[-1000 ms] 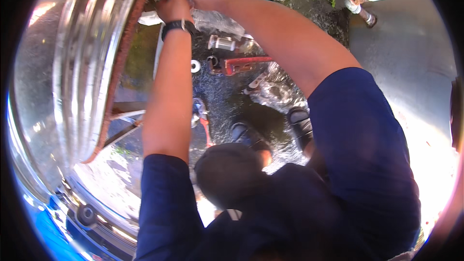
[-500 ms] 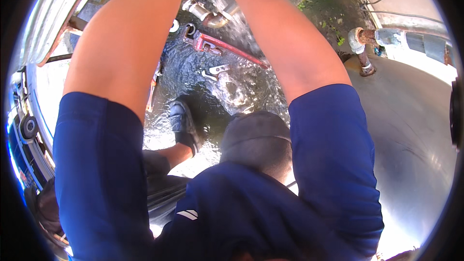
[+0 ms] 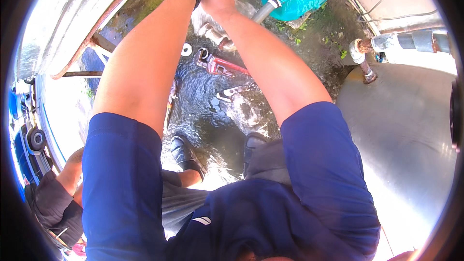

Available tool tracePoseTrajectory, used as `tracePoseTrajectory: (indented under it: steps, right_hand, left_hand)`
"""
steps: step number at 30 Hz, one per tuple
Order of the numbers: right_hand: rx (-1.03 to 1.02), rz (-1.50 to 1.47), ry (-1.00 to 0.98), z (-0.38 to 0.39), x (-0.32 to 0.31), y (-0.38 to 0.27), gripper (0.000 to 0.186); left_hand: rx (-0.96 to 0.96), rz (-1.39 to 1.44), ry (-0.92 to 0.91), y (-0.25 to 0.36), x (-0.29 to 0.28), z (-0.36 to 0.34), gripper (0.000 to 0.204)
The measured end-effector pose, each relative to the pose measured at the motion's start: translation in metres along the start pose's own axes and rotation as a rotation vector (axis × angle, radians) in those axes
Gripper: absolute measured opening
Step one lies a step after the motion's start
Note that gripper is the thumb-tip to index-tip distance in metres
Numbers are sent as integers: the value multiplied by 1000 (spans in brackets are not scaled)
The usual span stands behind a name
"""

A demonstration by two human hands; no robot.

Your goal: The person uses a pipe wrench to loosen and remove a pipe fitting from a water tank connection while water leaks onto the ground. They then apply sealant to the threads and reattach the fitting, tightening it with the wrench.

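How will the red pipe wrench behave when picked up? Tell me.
The red pipe wrench is probably stiff and heavy for its size, being thick and apparently metal. It could be slippery, lying on wet ground. Its uneven shape may keep it from rolling.

No lettering, label, number or sign can be read.

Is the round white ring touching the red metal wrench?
Apart: the head view shows wet ground between the round white ring and the red metal wrench.
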State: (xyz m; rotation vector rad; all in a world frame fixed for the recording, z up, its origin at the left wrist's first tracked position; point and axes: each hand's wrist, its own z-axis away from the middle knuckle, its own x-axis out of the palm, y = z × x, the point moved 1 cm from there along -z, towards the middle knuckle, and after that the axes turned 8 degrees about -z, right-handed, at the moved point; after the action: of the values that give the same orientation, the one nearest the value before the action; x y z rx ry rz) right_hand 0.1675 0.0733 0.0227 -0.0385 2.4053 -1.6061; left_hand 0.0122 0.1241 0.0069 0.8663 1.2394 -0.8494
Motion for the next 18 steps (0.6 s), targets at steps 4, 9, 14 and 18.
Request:
tracePoseTrajectory:
  steps: [4,9,14,18]
  right_hand:
    - [222,-125,160,2,20,2,38]
    - [606,-483,110,-22,35,28,44]
    - [369,-136,-35,-35,28,46,31]
    - [44,142,-8,-36,23,43,28]
  left_hand:
    - [-202,777,-122,-5,-17,10,33]
    - [-75,1058,-3,-1,-26,31,31]
    - [-244,892,170,21,-15,40,49]
    - [-376,708,198,24,-21,45,51]
